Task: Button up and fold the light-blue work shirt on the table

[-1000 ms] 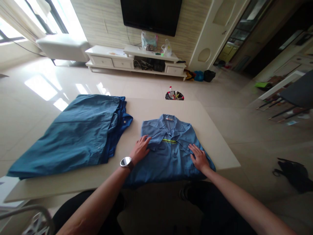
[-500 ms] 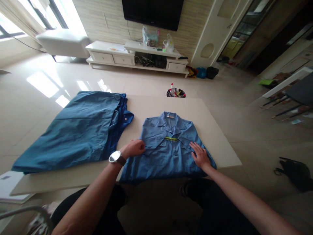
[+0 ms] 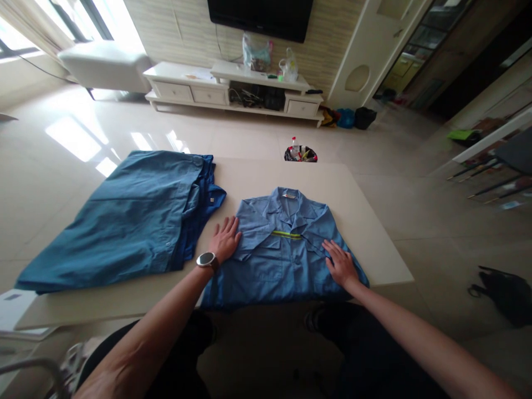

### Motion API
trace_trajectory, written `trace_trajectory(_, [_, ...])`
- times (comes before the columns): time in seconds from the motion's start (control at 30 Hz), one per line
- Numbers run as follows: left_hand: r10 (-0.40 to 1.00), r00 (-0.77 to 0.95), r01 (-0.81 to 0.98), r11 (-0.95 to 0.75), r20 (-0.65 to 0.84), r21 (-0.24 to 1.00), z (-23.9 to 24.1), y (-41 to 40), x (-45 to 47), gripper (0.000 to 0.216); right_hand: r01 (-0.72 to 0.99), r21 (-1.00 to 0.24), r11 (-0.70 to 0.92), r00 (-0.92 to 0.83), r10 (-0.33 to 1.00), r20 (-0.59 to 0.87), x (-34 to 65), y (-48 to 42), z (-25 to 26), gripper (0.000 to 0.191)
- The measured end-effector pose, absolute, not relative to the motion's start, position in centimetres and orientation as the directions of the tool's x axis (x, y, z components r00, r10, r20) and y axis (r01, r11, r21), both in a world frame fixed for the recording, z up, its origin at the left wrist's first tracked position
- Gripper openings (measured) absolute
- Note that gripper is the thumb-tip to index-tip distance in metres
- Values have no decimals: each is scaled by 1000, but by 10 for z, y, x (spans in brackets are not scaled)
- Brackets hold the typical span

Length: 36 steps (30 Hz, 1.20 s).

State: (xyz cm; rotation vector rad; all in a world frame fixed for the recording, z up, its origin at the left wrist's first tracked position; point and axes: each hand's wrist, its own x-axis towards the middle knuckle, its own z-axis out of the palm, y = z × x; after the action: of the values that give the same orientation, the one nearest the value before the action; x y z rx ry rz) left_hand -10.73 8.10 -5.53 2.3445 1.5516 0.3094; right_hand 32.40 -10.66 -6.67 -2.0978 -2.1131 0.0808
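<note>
A blue work jacket with a yellow-green stripe across the chest lies front up on the pale table, its collar pointing away from me and its sleeves folded in over the front. My left hand, with a watch on the wrist, rests open at the jacket's left edge, fingers stretched out. On the right side of the jacket my right hand lies flat, fingers spread on the cloth. Left of the jacket is a stack of folded blue garments, the top one teal-blue.
A bin with bottles and litter stands behind the table's far edge. Farther back are a white TV cabinet with plastic bags on it and a grey bench. A black bag lies on the floor at right.
My left hand has gone from closed on the jacket's sleeve edge to open, and moved slightly up and left. The left sleeve lies flatter, showing more stripe. My right hand stays put.
</note>
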Motion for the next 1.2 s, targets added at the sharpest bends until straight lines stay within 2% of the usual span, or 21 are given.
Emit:
trace_trajectory(0.07, [914,402,847,-392,48,359,-52,81,-107,66,990,-138,8,2,998,69,324,-105,-66,58])
trace_trajectory(0.13, [856,511,789,-504,80,351,-49,79,-99,65,993,-121,-2,10,998,69,325,-101,-66,60])
trace_trajectory(0.27, [727,687,673,-647,22,359,-51,84,-86,63,996,-91,12,-7,998,62,333,-87,-65,60])
trace_trajectory(0.43, [727,686,692,-660,20,293,-57,125,-87,64,991,-94,90,-86,995,53,347,-48,-67,62])
trace_trajectory(0.77, [737,675,720,-669,42,183,-59,261,-65,64,991,-117,71,-58,992,112,365,102,-67,56])
trace_trajectory(0.9, [762,645,752,-646,56,130,-47,290,-62,61,993,-77,84,-73,988,139,353,151,-66,55])
trace_trajectory(0.97, [774,625,763,-634,103,126,-38,279,-54,59,997,-45,69,-62,988,143,344,156,-63,54])
trace_trajectory(1.07, [797,587,772,-604,146,196,-24,222,-51,59,997,-51,55,-46,985,166,341,128,-54,52])
trace_trajectory(1.13, [779,622,739,-617,77,269,-16,163,-64,59,991,-99,94,-76,981,177,352,84,-46,51])
trace_trajectory(1.2, [671,740,648,-687,-55,328,-10,97,-91,58,962,-167,216,-198,973,119,373,24,-40,50])
